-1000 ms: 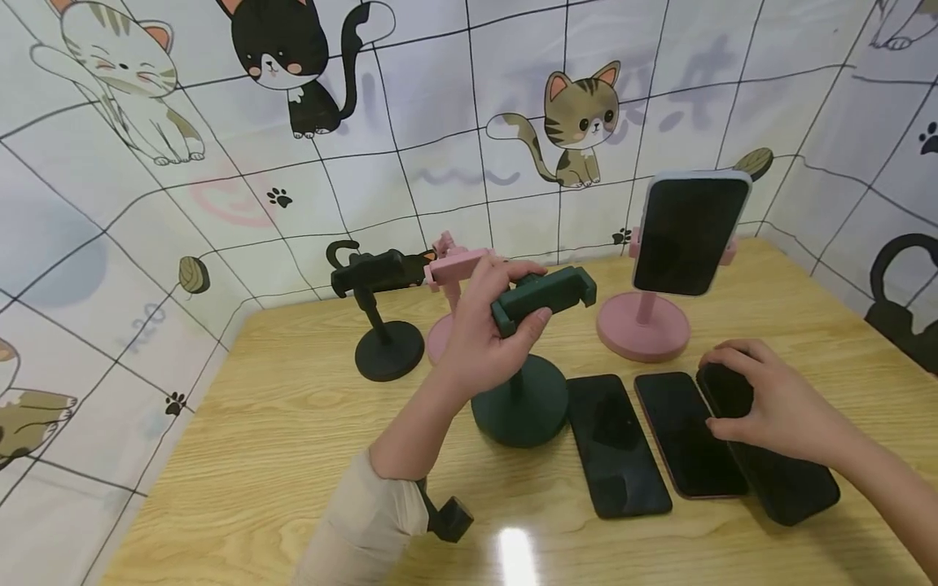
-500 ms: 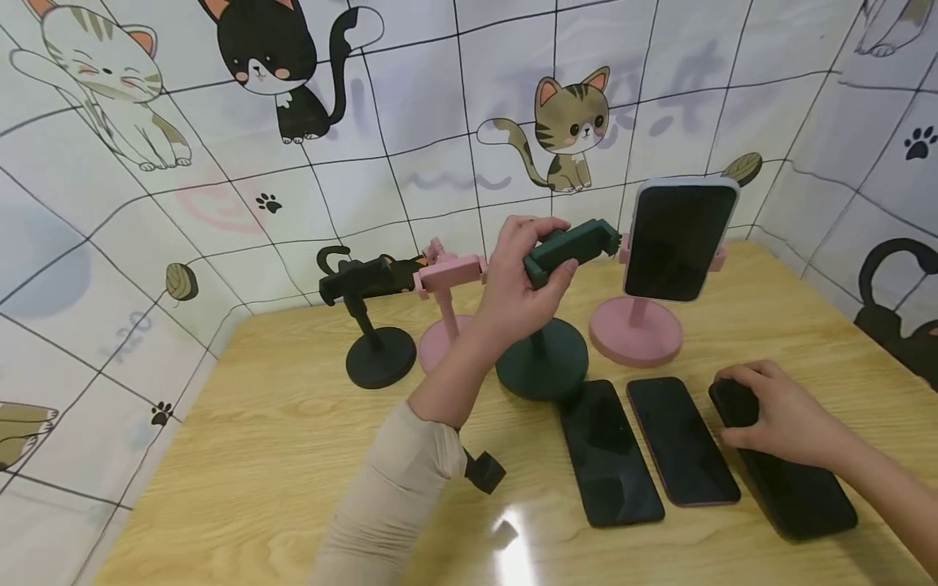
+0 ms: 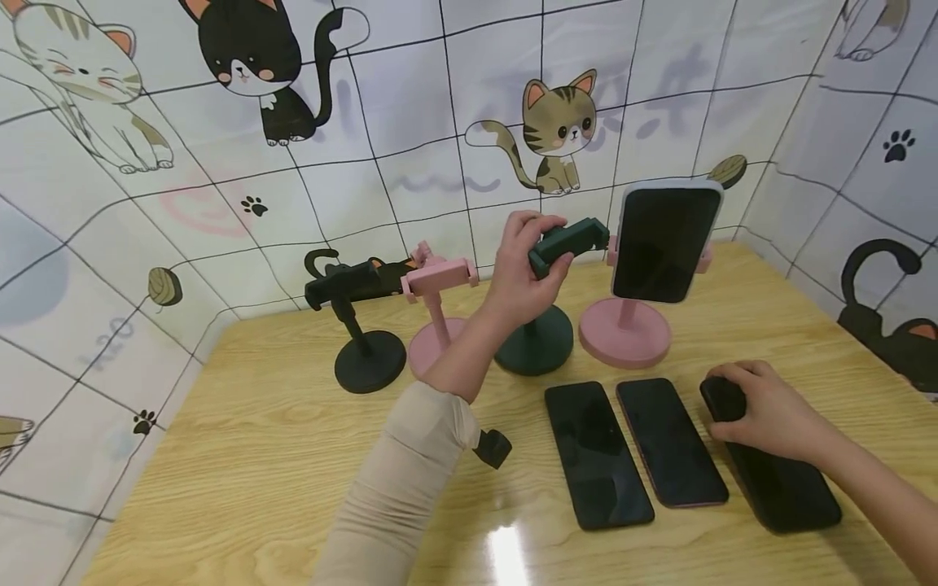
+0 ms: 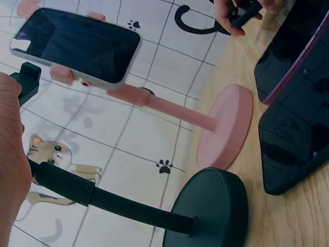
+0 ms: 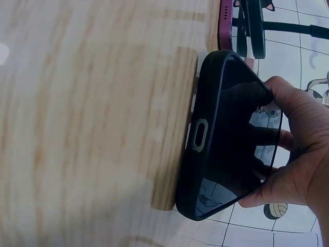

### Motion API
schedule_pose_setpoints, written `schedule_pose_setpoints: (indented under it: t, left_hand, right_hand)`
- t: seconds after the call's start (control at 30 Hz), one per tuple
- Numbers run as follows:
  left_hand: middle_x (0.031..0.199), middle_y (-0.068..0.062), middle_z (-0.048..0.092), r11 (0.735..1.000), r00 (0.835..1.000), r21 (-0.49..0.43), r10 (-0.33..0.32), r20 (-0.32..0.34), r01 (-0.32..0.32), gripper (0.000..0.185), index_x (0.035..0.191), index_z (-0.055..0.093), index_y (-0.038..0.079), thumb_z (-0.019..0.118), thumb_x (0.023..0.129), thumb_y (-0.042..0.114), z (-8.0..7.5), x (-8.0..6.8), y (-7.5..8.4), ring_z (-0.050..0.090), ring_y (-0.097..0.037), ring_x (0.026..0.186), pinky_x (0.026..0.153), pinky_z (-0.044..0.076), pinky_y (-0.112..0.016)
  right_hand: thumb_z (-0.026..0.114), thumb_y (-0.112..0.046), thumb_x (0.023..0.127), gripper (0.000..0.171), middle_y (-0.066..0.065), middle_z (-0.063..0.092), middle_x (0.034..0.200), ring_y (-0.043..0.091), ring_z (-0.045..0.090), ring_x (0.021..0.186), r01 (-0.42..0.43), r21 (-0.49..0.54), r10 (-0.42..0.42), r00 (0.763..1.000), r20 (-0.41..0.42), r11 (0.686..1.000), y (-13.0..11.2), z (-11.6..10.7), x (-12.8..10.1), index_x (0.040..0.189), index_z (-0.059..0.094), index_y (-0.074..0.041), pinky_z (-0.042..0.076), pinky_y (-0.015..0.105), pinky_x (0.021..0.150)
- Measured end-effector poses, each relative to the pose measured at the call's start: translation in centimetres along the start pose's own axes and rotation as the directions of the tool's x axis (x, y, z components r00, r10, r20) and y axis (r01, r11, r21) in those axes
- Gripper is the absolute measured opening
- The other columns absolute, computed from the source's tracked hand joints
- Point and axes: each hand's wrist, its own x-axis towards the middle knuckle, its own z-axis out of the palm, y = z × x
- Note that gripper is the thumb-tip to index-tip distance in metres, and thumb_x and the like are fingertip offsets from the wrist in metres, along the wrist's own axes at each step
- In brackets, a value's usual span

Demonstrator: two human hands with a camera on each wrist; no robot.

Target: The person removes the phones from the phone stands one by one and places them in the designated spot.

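Observation:
My left hand (image 3: 523, 273) grips the clamp (image 3: 567, 242) of a dark green phone stand, thumb in front and fingers over the top. The stand's round base (image 3: 533, 342) is at the back of the table, between two pink stands. My right hand (image 3: 769, 415) holds a phone in a black case (image 3: 787, 492) by its long edges near the far end. In the right wrist view, the phone's port end (image 5: 199, 135) is right at the wooden table. Left of this phone lie a phone with a reddish edge (image 3: 672, 443) and a black phone (image 3: 599, 456).
The right-hand pink stand (image 3: 625, 332) bears a light-framed phone (image 3: 665, 242). A second pink stand (image 3: 440, 278) and a black stand (image 3: 370, 360) stand at the back left. Behind the wooden table (image 3: 278, 456) hangs a cat-print cloth (image 3: 410, 89).
My left hand has moved the green stand back, away from the phones, to beside the right-hand pink stand. My right hand has shifted the black-cased phone slightly right, away from the reddish-edged one.

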Motion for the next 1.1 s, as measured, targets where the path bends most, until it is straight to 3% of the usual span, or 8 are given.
schedule_pose_setpoints:
  t: [0.2, 0.5, 0.67, 0.8, 1.1]
  left_hand:
    - [0.111, -0.019, 0.042, 1.0, 1.0, -0.001, -0.003, 0.013, 0.003, 0.035, 0.113, 0.054, -0.003, 0.063, 0.08, 0.005, -0.1, -0.2, -1.1, 0.045, -0.025, 0.096, 0.084, 0.038, -0.021]
    - [0.119, -0.015, 0.042, 0.995, 0.991, -0.017, -0.094, 0.096, 0.096, 0.037, 0.118, 0.051, 0.0, 0.061, 0.083, 0.007, -0.6, 0.1, -1.1, 0.047, -0.022, 0.102, 0.087, 0.038, -0.019]
    - [0.125, -0.012, 0.042, 0.985, 0.979, -0.02, -0.166, 0.118, 0.17, 0.042, 0.124, 0.046, 0.003, 0.06, 0.085, 0.008, -0.7, 0.2, -0.9, 0.046, -0.02, 0.106, 0.09, 0.038, -0.021]
    - [0.127, -0.011, 0.042, 0.976, 0.967, -0.039, -0.208, 0.144, 0.216, 0.041, 0.125, 0.045, 0.004, 0.059, 0.086, 0.009, -0.5, 0.4, -0.9, 0.046, -0.018, 0.108, 0.091, 0.037, -0.02]
    - [0.135, -0.009, 0.038, 0.958, 0.948, -0.044, -0.271, 0.168, 0.282, 0.039, 0.123, 0.047, 0.006, 0.059, 0.086, 0.008, -0.5, 0.5, -0.8, 0.042, -0.017, 0.119, 0.097, 0.033, -0.023]
  right_hand:
    - [0.079, -0.024, 0.06, 0.066, 0.04, 0.034, 0.109, 0.053, 0.037, 0.096, -0.05, 0.015, 0.049, 0.998, 0.034, 0.999, -0.1, 0.0, 0.4, 0.111, 0.049, 0.006, 0.041, 0.058, 0.067]
    - [0.079, -0.028, 0.06, 0.069, 0.042, 0.036, 0.103, 0.053, 0.036, 0.096, -0.072, 0.004, 0.072, 0.994, 0.078, 0.997, -0.4, 0.4, 1.3, 0.111, 0.047, 0.007, 0.042, 0.057, 0.065]
    - [0.077, -0.028, 0.062, 0.067, 0.043, 0.033, 0.105, 0.057, 0.041, 0.09, -0.089, -0.013, 0.09, 0.991, 0.099, 0.996, -0.6, 0.5, 1.6, 0.111, 0.046, 0.007, 0.039, 0.059, 0.063]
    - [0.076, -0.03, 0.064, 0.068, 0.042, 0.035, 0.103, 0.054, 0.044, 0.086, -0.104, -0.008, 0.104, 0.987, 0.122, 0.995, -0.5, 0.5, 1.9, 0.111, 0.046, 0.009, 0.041, 0.055, 0.06]
    - [0.073, -0.032, 0.068, 0.063, 0.032, 0.051, 0.091, 0.046, 0.042, 0.089, -0.108, 0.02, 0.105, 0.989, 0.105, 0.994, -0.2, 0.7, 2.6, 0.107, 0.049, 0.011, 0.041, 0.05, 0.062]
